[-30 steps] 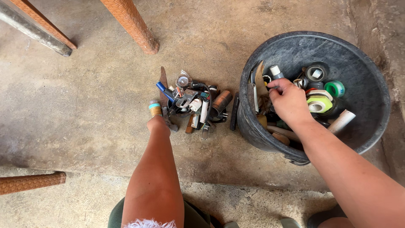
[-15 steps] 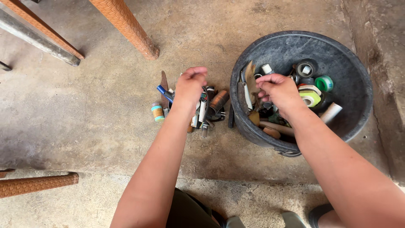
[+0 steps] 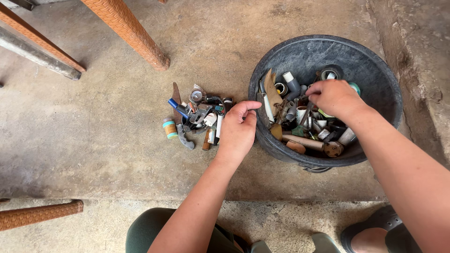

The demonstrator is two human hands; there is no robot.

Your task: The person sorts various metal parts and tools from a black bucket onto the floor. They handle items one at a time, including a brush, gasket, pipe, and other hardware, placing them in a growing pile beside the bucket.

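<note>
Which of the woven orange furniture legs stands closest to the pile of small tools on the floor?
The thick woven orange leg slanting down from the top edge, whose foot lands just up and left of the pile of small tools. The others sit at the far left edge.

Bare, stained concrete floor (image 3: 93, 140) in soft daylight. Orange woven furniture legs (image 3: 126, 30) slant in at upper left; another (image 3: 40, 214) lies at lower left. A raised concrete ledge (image 3: 422, 70) runs along the right.

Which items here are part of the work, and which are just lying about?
In hand: left hand, right hand, black bucket of odd parts, pile of small parts on the floor.
Lying about: wicker furniture legs, thread spool, sandal.
</note>
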